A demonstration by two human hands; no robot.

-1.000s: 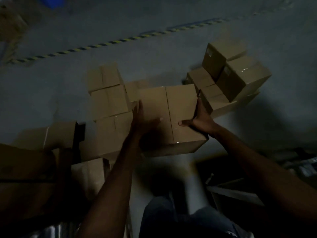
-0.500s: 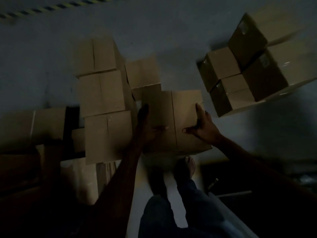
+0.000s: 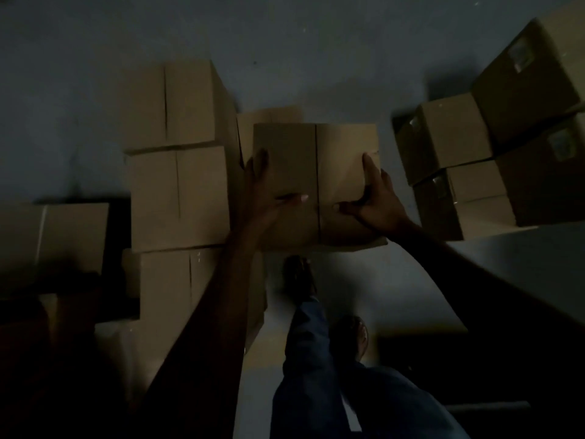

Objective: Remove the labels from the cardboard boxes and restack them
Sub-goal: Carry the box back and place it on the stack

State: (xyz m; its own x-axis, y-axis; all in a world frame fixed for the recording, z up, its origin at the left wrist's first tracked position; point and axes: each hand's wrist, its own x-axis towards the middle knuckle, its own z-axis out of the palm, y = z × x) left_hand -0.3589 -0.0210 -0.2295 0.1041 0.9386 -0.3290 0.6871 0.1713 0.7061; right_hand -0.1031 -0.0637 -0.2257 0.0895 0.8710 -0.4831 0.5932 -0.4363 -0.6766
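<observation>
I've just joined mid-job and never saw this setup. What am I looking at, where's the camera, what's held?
No machine here: a person works bare-handed, and the single camera sits on their head, looking down at the floor. The left hand and right hand grip one cardboard box by its sides, thumbs on top. Left of it stands a stack of boxes; to the right, another pile shows pale labels on its sides. Too dim to read them.

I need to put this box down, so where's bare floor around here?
The grey floor beyond the boxes is bare, and a narrow strip lies between the held box and the labelled stack on the right. Left is crowded: the plain stack sits close beside the left hand.
</observation>
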